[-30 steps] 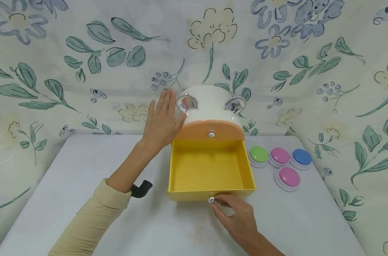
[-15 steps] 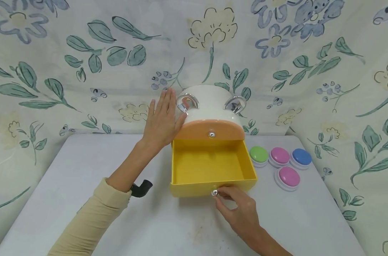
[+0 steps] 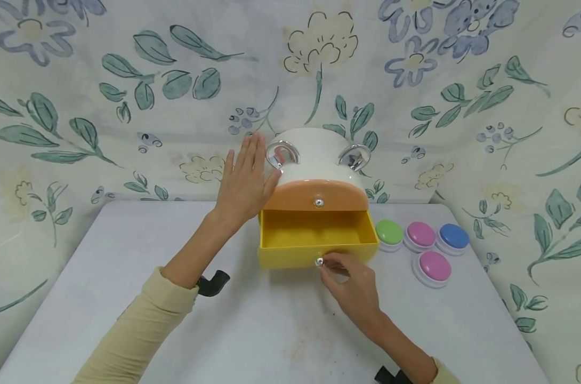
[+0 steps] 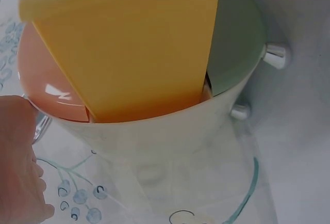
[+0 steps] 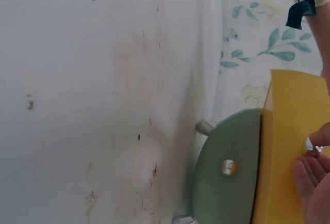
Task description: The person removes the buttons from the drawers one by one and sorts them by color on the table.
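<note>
A small rounded cabinet (image 3: 314, 146) with a white shell stands at the back of the table. Its orange top drawer (image 3: 290, 196) is closed, and the yellow middle drawer (image 3: 290, 257) sticks partway out with a bare inside. Below it, the green bottom drawer (image 5: 227, 193) is closed, as the right wrist view shows. My left hand (image 3: 242, 184) lies with straight fingers along the cabinet's left side. Between thumb and fingers, my right hand (image 3: 353, 282) pinches the silver drawer knob (image 3: 319, 262) on the yellow front.
To the cabinet's right sit several round push buttons: a green one (image 3: 389, 232), a blue one (image 3: 454, 236) and two pink ones, the nearer (image 3: 435, 265) in front. Floral cloth (image 3: 175, 133) hangs close behind the cabinet. Silver feet (image 4: 277, 55) support the cabinet.
The yellow drawer has slid well back into the cabinet, with my right hand moving away from me on its knob. My left hand has stayed against the side.
</note>
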Demonstrator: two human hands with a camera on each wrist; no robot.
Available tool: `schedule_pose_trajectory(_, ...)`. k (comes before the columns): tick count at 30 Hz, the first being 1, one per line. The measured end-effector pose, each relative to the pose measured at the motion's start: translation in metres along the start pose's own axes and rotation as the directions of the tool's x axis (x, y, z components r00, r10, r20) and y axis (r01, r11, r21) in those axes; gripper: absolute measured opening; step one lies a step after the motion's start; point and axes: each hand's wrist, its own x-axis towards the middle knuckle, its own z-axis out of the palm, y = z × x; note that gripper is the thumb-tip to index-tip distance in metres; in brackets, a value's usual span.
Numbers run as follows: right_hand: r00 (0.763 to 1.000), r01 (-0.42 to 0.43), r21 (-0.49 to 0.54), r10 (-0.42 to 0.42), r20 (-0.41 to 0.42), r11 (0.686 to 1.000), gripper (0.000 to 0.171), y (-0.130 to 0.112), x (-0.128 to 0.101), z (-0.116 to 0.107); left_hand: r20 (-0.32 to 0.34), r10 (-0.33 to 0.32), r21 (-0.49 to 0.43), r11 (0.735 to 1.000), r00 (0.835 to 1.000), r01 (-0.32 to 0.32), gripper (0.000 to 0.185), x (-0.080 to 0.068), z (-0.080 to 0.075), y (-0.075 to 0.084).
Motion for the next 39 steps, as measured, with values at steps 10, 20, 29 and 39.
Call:
schedule_pose_trajectory(10,0.999,-0.032,0.061,0.033,-0.01,0.998,0.02,0.014,0.027,0.012,0.023,-0.009,0.001,1.0,1.0,0.009,0.077,0.001,0.0,-0.001)
schedule_pose_trajectory(20,0.997,-0.063,0.071,0.066,-0.038,0.995,0.018,0.03,0.053,0.025,0.003,0.004,0.014,1.0,1.0,-0.004,0.076,0.001,0.0,-0.001)
schedule_pose_trajectory(29,0.994,-0.088,0.115,0.094,-0.054,0.99,0.019,0.038,0.056,0.031,-0.005,0.008,0.002,1.0,1.0,-0.008,0.076,0.001,0.001,-0.001)
schedule_pose_trajectory(39,0.917,-0.396,0.185,0.399,0.023,0.899,0.022,0.047,0.023,0.046,0.0,0.001,-0.007,1.0,1.0,-0.001,0.075,0.0,0.0,0.0)
